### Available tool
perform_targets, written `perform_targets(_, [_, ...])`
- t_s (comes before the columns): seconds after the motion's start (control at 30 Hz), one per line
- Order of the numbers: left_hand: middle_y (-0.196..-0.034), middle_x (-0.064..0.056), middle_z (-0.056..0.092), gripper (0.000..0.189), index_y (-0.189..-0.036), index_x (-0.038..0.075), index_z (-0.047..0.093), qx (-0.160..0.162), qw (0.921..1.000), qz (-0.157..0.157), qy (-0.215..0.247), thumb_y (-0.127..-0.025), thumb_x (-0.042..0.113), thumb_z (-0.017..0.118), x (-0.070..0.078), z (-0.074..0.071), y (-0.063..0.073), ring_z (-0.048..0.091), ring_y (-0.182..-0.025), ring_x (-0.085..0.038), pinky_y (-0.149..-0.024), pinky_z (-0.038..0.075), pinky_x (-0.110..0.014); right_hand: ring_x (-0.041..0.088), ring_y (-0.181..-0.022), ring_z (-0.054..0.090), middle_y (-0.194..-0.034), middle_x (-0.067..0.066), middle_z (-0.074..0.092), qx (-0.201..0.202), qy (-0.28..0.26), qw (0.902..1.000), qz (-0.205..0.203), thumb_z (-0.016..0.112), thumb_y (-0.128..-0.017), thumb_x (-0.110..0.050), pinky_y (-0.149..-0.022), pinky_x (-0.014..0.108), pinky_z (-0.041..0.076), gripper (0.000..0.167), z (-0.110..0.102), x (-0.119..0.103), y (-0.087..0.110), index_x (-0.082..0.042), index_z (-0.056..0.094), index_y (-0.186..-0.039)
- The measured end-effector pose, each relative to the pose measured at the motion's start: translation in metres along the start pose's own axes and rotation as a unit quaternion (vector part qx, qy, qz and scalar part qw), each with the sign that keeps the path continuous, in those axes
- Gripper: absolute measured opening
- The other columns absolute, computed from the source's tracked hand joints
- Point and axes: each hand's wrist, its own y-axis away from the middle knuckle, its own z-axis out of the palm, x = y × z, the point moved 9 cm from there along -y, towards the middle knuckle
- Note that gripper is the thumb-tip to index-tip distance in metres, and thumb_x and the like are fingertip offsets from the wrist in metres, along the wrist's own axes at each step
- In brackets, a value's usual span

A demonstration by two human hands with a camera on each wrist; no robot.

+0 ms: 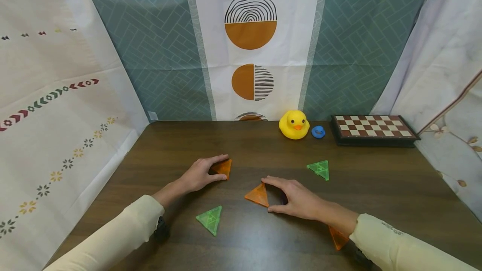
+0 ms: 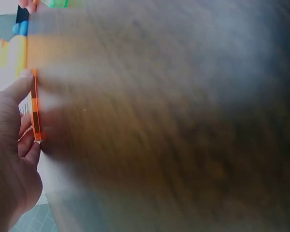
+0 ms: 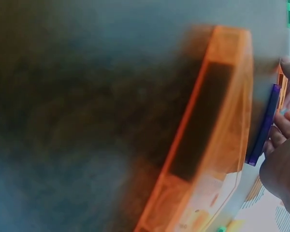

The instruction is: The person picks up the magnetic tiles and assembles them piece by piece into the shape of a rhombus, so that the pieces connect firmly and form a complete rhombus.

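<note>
My left hand (image 1: 197, 174) holds an orange triangle tile (image 1: 224, 168) low over the table, thumb on one edge and fingers on another. In the left wrist view the tile's orange edge (image 2: 36, 108) stands between the thumb and fingertips. With my right hand (image 1: 297, 200) I pinch a second orange triangle tile (image 1: 257, 195) at two corners. A purple tile (image 3: 264, 125) lies by the right palm in the right wrist view, mostly hidden from the head view. Beneath my right wrist is another orange triangle tile (image 1: 339, 239), partly covered by the arm.
One green triangle tile (image 1: 210, 220) lies nearer the front, between the hands; another green triangle tile (image 1: 320, 170) is at the right. Along the back edge stand a yellow rubber duck (image 1: 294, 125), a small blue duck (image 1: 318, 132) and a checkered board box (image 1: 373, 129).
</note>
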Motion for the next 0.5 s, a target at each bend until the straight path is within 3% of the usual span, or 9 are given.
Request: perform_targets(0.5, [-0.144, -0.01, 0.065, 0.062, -0.153, 0.007, 0.057, 0.004, 1.0, 0.003, 0.0, -0.098, 0.024, 0.08, 0.0026, -0.001, -0.0011, 0.066, -0.122, -0.027, -0.108, 0.052, -0.05, 0.031, -0.137, 0.059, -0.152, 0.012, 0.059, 0.015, 0.019, 0.9996, -0.014, 0.088, -0.091, -0.03, -0.109, 0.051, 0.05, 0.071, -0.0018, -0.0015, -0.0015, -0.007, 0.057, -0.152])
